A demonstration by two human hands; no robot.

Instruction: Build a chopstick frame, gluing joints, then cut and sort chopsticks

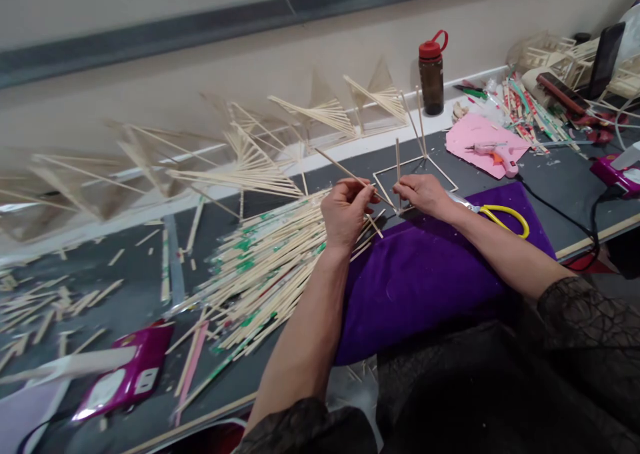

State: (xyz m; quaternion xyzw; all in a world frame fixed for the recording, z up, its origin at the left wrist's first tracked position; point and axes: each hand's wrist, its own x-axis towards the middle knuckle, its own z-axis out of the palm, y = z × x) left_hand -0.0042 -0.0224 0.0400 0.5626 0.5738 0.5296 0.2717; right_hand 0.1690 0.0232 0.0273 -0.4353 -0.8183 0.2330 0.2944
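Observation:
My left hand (pixel 349 213) is closed around a thin wooden stick (pixel 336 163), which slants down to the near corner of a square stick frame (pixel 441 172). At that same corner my right hand (pixel 423 194) pinches a second stick (pixel 398 155) that stands upright. Two more sticks (pixel 421 124) rise from the frame's far corner. Under my forearms lies a purple cloth (pixel 425 287). Scissors with yellow handles (pixel 505 217) rest on it beside my right wrist. A heap of loose wooden sticks (pixel 280 261) spreads out left of my left hand.
Finished stick structures (pixel 250 167) line the wall. Behind my right hand stand a brown bottle (pixel 432 84) with a red lid and a pink glue gun (pixel 493 151) on a pink sheet (pixel 465 134). A magenta device (pixel 127 374) sits at the left front, near scattered stick offcuts (pixel 47 307).

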